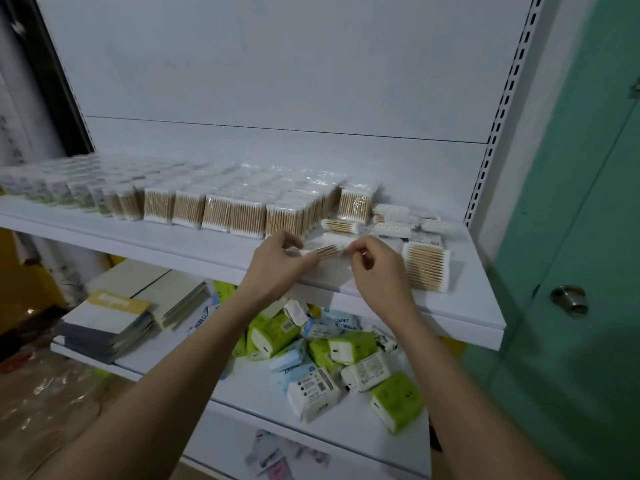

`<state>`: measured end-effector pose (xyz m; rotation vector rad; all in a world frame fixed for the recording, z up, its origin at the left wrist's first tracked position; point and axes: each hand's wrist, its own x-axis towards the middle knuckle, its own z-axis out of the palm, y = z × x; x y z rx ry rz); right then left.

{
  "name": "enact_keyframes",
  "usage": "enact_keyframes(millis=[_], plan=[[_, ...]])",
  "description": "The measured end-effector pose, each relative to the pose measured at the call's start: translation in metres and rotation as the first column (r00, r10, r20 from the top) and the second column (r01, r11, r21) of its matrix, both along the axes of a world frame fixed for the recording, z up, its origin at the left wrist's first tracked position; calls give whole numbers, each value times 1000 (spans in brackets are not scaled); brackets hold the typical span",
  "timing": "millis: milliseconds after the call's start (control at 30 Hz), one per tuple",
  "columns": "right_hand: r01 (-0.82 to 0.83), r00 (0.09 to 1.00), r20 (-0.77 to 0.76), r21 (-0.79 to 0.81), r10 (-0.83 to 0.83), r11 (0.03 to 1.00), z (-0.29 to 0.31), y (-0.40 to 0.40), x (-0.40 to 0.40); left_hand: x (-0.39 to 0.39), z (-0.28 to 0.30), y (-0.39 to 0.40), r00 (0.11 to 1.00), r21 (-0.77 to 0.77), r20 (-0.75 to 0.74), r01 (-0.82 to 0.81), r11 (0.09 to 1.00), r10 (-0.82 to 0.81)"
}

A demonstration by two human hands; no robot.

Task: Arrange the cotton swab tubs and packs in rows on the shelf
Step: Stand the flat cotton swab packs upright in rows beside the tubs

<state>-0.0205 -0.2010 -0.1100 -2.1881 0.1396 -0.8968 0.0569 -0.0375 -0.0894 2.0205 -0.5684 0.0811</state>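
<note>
Legible print: "ZERO" on blue tissue packs [341,322], lower centre. Held swab pack [323,251]: clear wrap, wooden sticks, white tips; left hand [277,263] and right hand [375,268] fingers pinch its ends, frame centre, above the white shelf [207,240]. Standing swab packs [225,213] in rows; tubs [52,188] upper left. Green door [588,237], right.

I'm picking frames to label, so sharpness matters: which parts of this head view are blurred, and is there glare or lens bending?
Head view: the tubs at far left smear with blur, while the upright packs near centre stay fairly sharp; the pack pinched between left hand and right hand is soft; plastic wrap glints behind the rows; the shelf edge bows from wide-angle distortion; lighting is dim and even.
</note>
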Motion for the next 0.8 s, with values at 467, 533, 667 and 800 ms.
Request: enact_keyframes(millis=[467,533,667,800], plan=[[-223,971,109,92,213,971,20,1,-5,-16,72,19,964,143,107,226,964,-242],[-275,961,94,262,259,925,29,-4,-4,-11,90,17,947,201,112,275,940,-301],[-333,943,126,401,308,853,41,-9,1,8,119,5,904,380,170,308,872,-393],[-305,949,72,456,306,836,52,-19,8,30,136,-11,871,456,228,300,838,-436]])
